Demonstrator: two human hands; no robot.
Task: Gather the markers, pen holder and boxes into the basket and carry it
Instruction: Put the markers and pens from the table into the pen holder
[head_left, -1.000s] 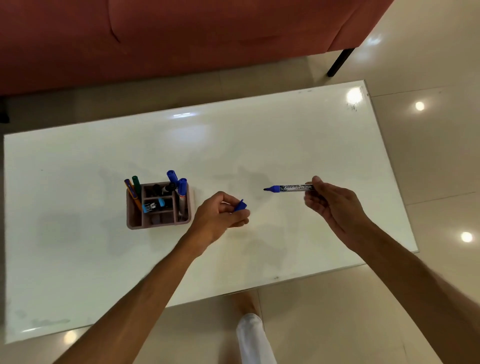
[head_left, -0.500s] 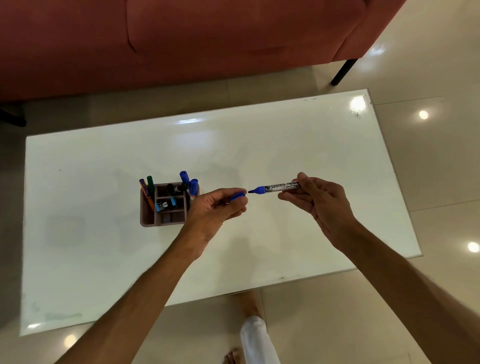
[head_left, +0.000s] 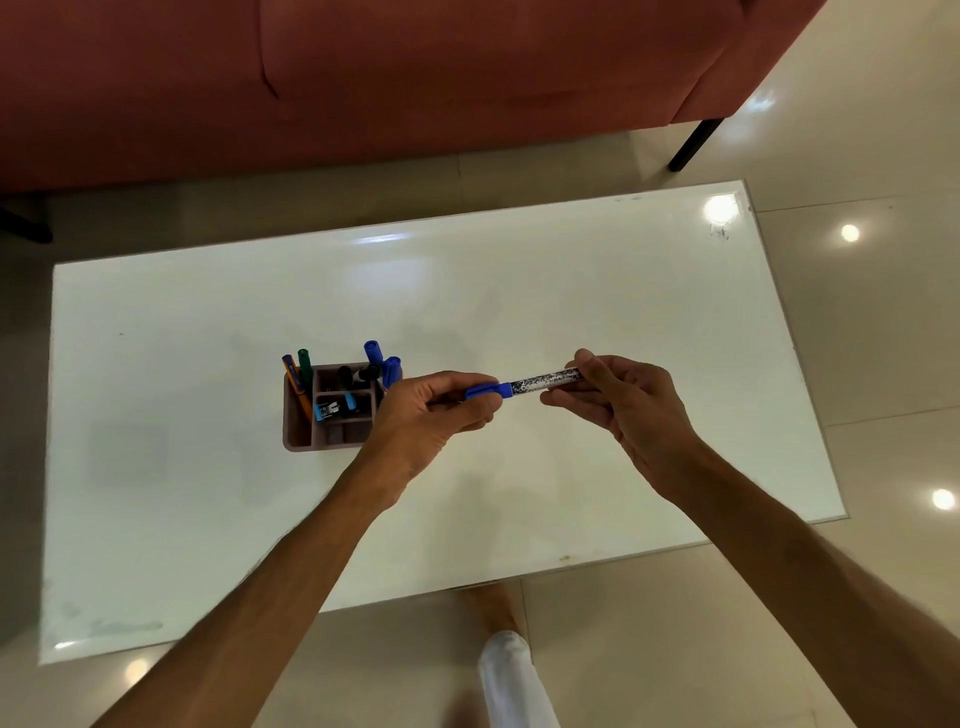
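A blue marker (head_left: 543, 383) with a patterned barrel is held level above the white table (head_left: 571, 291). My right hand (head_left: 618, 405) grips its right end. My left hand (head_left: 431, 410) pinches the blue cap (head_left: 483, 389), which sits over the marker's tip. Left of my hands a brown pen holder (head_left: 298, 431) stands on the table, with blue, green and orange markers and small items in its compartments. No basket or boxes are in view.
A red sofa (head_left: 363, 78) runs along the far side of the table, with a black leg (head_left: 693, 145) at the right. Glossy tiled floor (head_left: 857, 338) surrounds the table. My leg in white cloth (head_left: 511, 675) shows below the near edge.
My hands came together: the cap in my left hand, apart from the marker a second ago, now covers the tip. The camera view shifted slightly.
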